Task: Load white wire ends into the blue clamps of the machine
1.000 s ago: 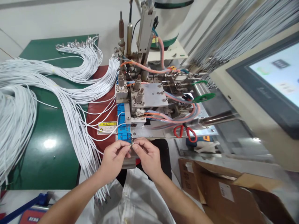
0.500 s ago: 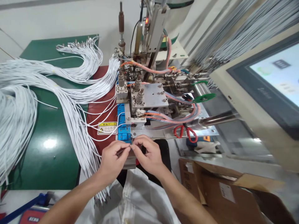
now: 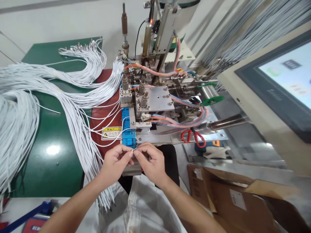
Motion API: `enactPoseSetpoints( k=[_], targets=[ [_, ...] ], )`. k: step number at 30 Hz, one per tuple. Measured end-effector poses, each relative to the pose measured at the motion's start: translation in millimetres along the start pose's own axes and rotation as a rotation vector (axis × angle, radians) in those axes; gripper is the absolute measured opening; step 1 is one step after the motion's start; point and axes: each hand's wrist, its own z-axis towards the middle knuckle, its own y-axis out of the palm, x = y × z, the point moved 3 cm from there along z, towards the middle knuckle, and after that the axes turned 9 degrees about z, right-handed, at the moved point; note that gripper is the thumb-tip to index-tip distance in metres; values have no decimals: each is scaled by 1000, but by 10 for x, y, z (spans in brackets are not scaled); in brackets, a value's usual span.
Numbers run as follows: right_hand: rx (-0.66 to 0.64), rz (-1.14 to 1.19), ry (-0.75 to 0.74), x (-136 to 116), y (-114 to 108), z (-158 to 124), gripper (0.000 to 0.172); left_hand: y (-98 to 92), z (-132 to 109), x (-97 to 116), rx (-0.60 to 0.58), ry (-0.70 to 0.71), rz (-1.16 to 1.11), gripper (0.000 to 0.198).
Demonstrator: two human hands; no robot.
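Note:
My left hand (image 3: 116, 162) and my right hand (image 3: 150, 161) meet fingertip to fingertip just below the blue fixture (image 3: 128, 138) at the front of the machine (image 3: 155, 100). Both pinch a small metal-tipped wire end (image 3: 134, 150) between thumb and forefinger. Thin white wires (image 3: 109, 129) loop from the blue fixture toward my left hand. A grey metal block (image 3: 132, 170) sits under my hands, partly hidden by them.
Large bundles of white wires (image 3: 36, 94) lie over the green table (image 3: 55, 161) at left. Red-handled scissors (image 3: 194, 136) rest on the machine's plate. A touchscreen panel (image 3: 284, 84) stands at right, open cardboard boxes (image 3: 233, 194) lower right. A yellow warning label (image 3: 111, 132) sits on the red mat.
My hands stayed at the fixture's front edge; the right fingers opened slightly, then pinched together with the left again. The machine's upper slide shifted position.

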Motion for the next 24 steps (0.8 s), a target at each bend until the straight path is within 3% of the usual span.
enactPoseSetpoints(
  k=[5,11,16,18,24],
  targets=[
    [-50,17,22,33,-17,-11,10,8,0,-34,0,-25,-3,15],
    [-58,73,213,56,-61,73,10,26,5,-53,-15,-78,25,11],
    [-216,11,369,87,-61,127,10,41,9,-79,-39,-52,96,9],
    [-191,55,392,105,-53,119,11,39,8,-79,-17,-43,79,10],
    [45,336,408,184,-30,30,16,9,14,-63,18,-69,-40,15]
  ],
)
